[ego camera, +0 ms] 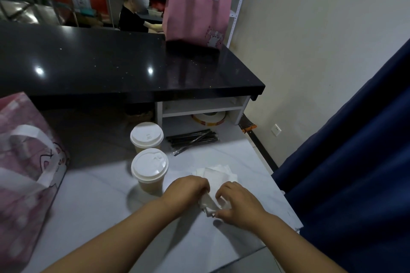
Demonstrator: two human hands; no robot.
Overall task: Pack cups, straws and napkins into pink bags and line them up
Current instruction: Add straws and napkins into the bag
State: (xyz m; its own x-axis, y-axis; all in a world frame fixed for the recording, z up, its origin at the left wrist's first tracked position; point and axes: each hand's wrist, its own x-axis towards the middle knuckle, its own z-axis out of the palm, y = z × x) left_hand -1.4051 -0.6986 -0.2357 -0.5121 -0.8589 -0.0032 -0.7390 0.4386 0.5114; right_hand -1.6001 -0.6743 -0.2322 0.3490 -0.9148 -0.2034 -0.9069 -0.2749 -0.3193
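Observation:
Both my hands work a white napkin (209, 205) just above the white counter (106, 210). My left hand (187, 190) grips its left edge with curled fingers. My right hand (236, 203) pinches its right side. Behind them lies a small stack of napkins (218, 173). Two lidded paper cups stand left of the hands, the near cup (149, 169) and the far cup (146, 136). Black wrapped straws (193, 139) lie beyond the cups. One pink bag (196, 10) stands upright on the black upper counter (111, 62). Another pink bag (24, 162) sits at my left.
A tape roll (209, 118) sits in the white shelf under the black counter. A person in black works behind the counter at the back. A dark blue curtain (355, 162) hangs at the right, past the counter's right edge.

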